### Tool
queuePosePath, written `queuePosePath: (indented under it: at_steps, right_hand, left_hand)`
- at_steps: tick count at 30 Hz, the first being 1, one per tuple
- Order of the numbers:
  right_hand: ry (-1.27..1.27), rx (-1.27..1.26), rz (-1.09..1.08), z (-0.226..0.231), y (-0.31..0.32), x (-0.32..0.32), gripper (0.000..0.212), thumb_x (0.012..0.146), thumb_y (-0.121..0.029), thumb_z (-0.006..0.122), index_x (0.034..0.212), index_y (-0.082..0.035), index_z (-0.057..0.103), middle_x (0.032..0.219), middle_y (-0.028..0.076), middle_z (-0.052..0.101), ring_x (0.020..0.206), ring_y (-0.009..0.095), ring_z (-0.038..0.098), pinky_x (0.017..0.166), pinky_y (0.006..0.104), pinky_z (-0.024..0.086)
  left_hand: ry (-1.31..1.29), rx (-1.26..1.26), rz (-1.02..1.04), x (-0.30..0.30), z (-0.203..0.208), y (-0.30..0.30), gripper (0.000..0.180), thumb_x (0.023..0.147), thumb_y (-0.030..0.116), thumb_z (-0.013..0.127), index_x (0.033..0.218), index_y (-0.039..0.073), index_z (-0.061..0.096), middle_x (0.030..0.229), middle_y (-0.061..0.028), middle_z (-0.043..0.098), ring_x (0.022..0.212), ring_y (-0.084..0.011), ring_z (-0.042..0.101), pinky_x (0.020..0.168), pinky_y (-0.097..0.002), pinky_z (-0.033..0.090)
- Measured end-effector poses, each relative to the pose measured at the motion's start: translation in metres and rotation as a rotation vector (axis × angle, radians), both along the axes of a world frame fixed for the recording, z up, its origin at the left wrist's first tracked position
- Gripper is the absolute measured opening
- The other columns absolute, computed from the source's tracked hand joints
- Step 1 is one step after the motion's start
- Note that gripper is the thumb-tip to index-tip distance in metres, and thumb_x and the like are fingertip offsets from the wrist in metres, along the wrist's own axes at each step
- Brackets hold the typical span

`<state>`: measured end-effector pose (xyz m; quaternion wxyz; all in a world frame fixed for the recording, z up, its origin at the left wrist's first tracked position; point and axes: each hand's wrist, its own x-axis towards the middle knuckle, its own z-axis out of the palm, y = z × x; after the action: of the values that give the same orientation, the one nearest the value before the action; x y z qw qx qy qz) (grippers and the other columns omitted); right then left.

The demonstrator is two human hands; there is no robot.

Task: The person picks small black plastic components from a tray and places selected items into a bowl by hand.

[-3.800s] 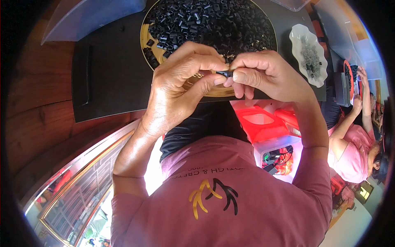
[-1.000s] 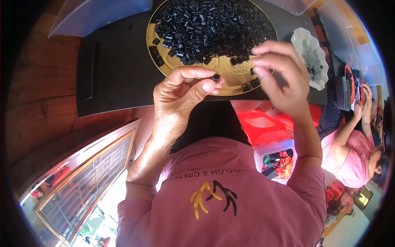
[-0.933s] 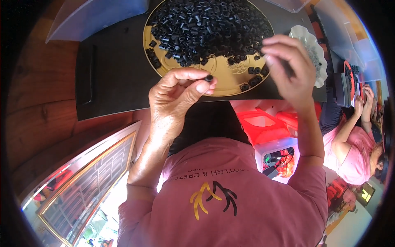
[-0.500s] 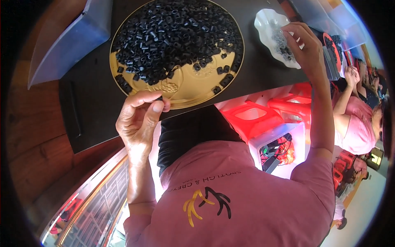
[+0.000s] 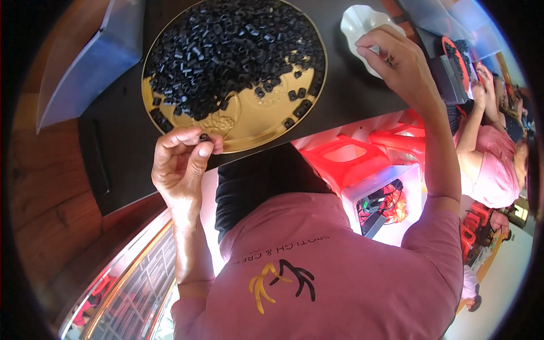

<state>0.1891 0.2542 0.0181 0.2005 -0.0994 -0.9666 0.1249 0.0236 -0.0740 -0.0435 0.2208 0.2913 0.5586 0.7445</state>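
My left hand [image 5: 180, 167] is closed in a pinch at the near edge of a round gold tray [image 5: 255, 131]. Between its thumb and fingertips is a small black plastic piece [image 5: 204, 137] with a hole in its end. A heap of similar black pieces [image 5: 226, 56] covers most of the tray, with several scattered along its nearer part. My right hand [image 5: 399, 65] is over the near side of a white scalloped dish [image 5: 356, 24], thumb and forefinger pressed together. Whatever it pinches is too small to make out, and the hand hides most of the dish's contents.
The dark table [image 5: 122, 133] carries a translucent plastic bin [image 5: 96, 68] at the left. Below its edge are red stools [image 5: 340, 156] and a plastic box [image 5: 405, 218] of cables. At the right another person in pink [image 5: 493, 170] works near a red tray [image 5: 453, 56].
My right hand has lifted from inside the white dish and moved left and nearer. My left hand still pinches the black piece, its hole now showing. The whole view has shifted slightly.
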Motion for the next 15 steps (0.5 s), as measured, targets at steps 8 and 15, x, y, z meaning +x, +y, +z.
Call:
queuePosePath:
  at_steps: [8, 15]
  right_hand:
    - [-0.048, 0.001, 0.012, 0.005, -0.007, -0.008, 0.011, 0.087, -0.008, 0.065, 0.096, -0.004, 0.064, 0.093, 0.006, 0.063, 0.078, 0.021, 0.061, 0.068, 0.0281, 0.049]
    - [-0.12, 0.115, -0.184, 0.0, 0.039, 0.016, 0.014, 0.089, -0.022, 0.061, 0.094, -0.009, 0.065, 0.093, 0.009, 0.065, 0.079, 0.03, 0.065, 0.073, 0.0399, 0.049]
  left_hand:
    - [0.008, 0.047, 0.049, -0.005, -0.008, -0.012, 0.018, 0.09, -0.003, 0.062, 0.107, -0.001, 0.056, 0.095, -0.0172, 0.068, 0.086, -0.0202, 0.067, 0.082, -0.0347, 0.056]
    - [0.047, 0.015, 0.051, -0.004, -0.008, -0.015, 0.02, 0.089, -0.008, 0.06, 0.107, -0.001, 0.056, 0.095, -0.0165, 0.066, 0.085, -0.0195, 0.065, 0.079, -0.0327, 0.053]
